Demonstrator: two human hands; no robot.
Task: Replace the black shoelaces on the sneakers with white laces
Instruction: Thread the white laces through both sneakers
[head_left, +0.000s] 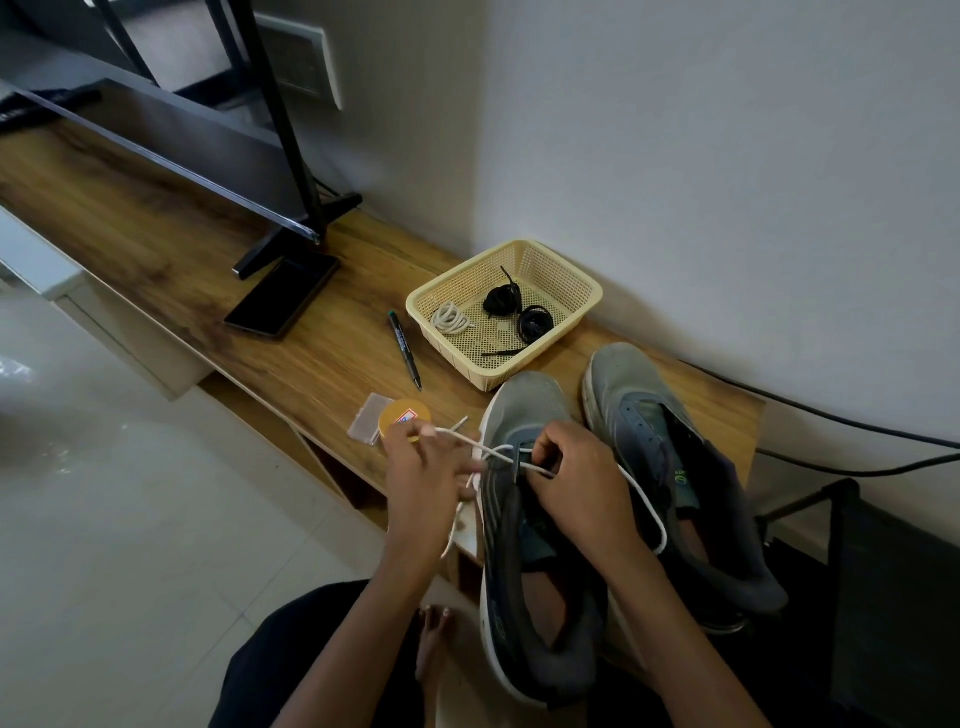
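Pinching a white lace (645, 501) over the near grey sneaker (527, 402) with curled right hand (576, 480) fingers, other end gripped in the left hand (423, 470). Beside it on the counter (311, 364), second sneaker (631, 389). Farther back, in the yellow basket (519, 243), black laces (503, 300) and a coiled white lace (452, 318).

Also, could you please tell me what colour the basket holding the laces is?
The basket is pale yellow perforated plastic; the head view shows it.
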